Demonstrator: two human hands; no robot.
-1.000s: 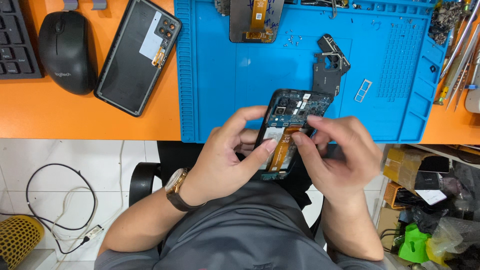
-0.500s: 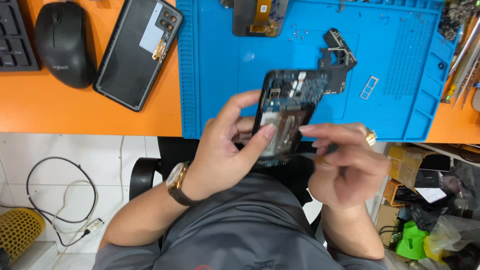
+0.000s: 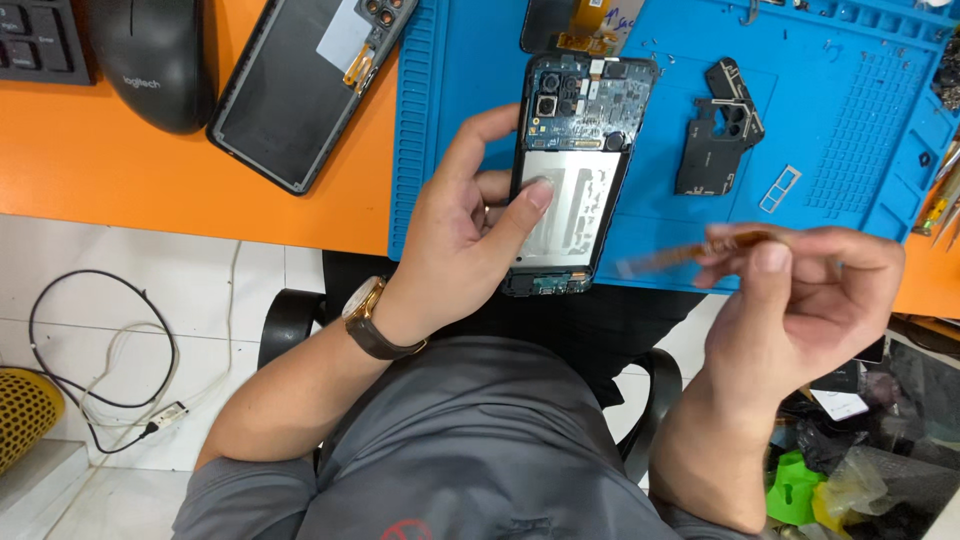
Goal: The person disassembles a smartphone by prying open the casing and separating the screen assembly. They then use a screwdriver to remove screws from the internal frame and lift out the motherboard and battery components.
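The left hand [image 3: 462,240] is gripping the opened phone [image 3: 572,170] over the near edge of the blue mat [image 3: 850,130], thumb pressing its middle, while the right hand [image 3: 800,300], to the right, is pinching a blurred flex strip [image 3: 690,255] between curled fingers.

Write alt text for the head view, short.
The left hand holds an opened phone with its circuit board showing, above a blue mat; the right hand pinches a thin orange strip beside it. A back cover and mouse lie on the orange desk.
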